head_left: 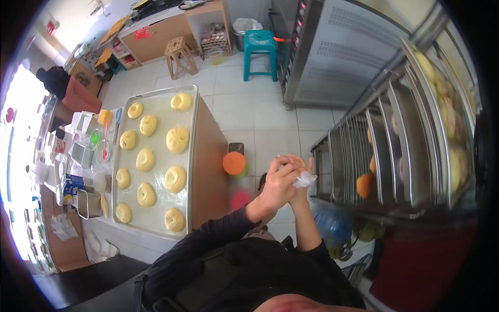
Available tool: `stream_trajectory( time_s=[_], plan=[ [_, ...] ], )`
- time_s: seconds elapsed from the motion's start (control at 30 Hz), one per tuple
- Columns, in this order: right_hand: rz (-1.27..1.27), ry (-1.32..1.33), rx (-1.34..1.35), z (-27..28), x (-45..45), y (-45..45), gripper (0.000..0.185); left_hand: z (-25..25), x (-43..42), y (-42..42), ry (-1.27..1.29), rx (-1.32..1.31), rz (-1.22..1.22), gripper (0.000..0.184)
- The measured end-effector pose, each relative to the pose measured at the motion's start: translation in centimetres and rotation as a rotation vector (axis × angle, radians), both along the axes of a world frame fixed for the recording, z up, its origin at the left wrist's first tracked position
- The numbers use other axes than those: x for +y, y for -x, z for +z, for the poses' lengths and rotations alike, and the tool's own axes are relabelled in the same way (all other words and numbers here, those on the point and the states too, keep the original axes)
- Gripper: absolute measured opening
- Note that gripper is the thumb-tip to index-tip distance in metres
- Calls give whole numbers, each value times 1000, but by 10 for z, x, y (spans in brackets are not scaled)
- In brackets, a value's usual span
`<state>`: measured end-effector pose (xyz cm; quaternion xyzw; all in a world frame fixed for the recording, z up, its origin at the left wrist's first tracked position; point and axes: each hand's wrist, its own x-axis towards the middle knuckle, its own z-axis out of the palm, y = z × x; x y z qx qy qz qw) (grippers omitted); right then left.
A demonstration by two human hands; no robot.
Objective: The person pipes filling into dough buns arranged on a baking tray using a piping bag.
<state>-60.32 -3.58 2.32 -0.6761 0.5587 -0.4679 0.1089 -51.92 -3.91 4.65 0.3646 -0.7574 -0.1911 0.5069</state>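
My left hand (278,183) is closed, its fingers bent across my right hand (298,162). The right hand's fingers are partly stretched out above and behind the left ones. Crumpled, see-through white plastic (305,179) bunches at the base of my right hand, beside the left hand; whether it is a glove or a bag I cannot tell. What lies between the left fingers is hidden. To the left, a large metal baking tray (195,112) carries several round, pale yellow dough buns (175,178), some with pleated tops. Both hands are apart from the tray.
A metal rack (332,156) with loaded trays stands close on my right. Beyond it is a large steel oven (332,57). A teal stool (260,47) and a wooden stool (179,52) are ahead. Containers and a blue carton (78,184) crowd the table left of the tray.
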Motion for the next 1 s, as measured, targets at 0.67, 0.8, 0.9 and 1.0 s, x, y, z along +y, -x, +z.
stream_trajectory(
  time_s=[0.67, 0.8, 0.9, 1.0],
  plan=[
    [834, -431, -42, -43, -430, -69, 17, 33, -400, -32, -59, -129, 544, 23],
    [1023, -665, -261, -52, -511, -102, 15, 31, -474, -57, -15, 184, 769, 26],
    [1127, -1036, -629, -56, -563, -139, 15, 38, -502, -93, 1, 111, 940, 29],
    [1166, -1396, -995, -64, -591, -191, 16, 47, -513, -132, -32, 183, 1037, 36]
  ],
)
